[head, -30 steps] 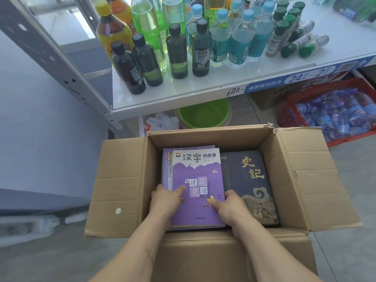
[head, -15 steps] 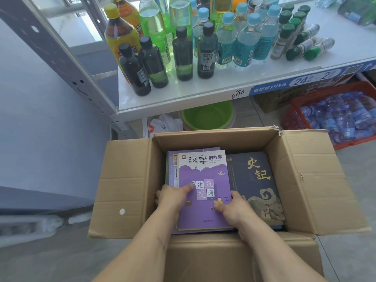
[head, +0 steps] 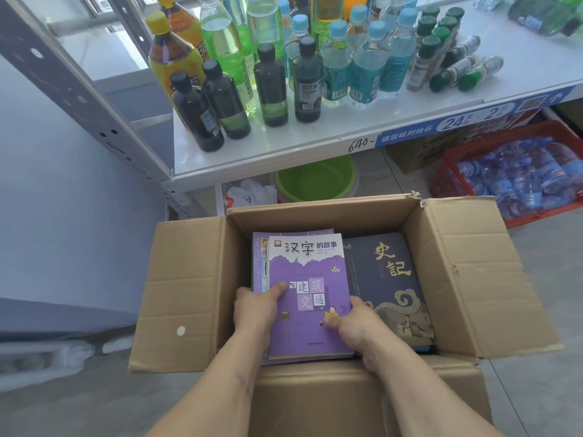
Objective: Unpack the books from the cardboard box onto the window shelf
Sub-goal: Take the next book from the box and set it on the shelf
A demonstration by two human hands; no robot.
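Note:
An open cardboard box stands on the floor in front of me with its flaps spread. Inside, a purple book with Chinese characters tops a stack of similar purple books. A dark blue book with gold characters lies to its right. My left hand grips the purple book's left edge, thumb on the cover. My right hand grips its right edge, thumb on the cover, fingers hidden beneath. The white shelf stands just beyond the box.
The white shelf holds many bottles, dark, green, yellow and blue-capped. A grey metal upright slants at the left. Under the shelf sit a green basin and a red crate of water bottles.
Both hands keep their grip on the purple book. The book sits a little higher and nearer in the box, and the view has tilted slightly.

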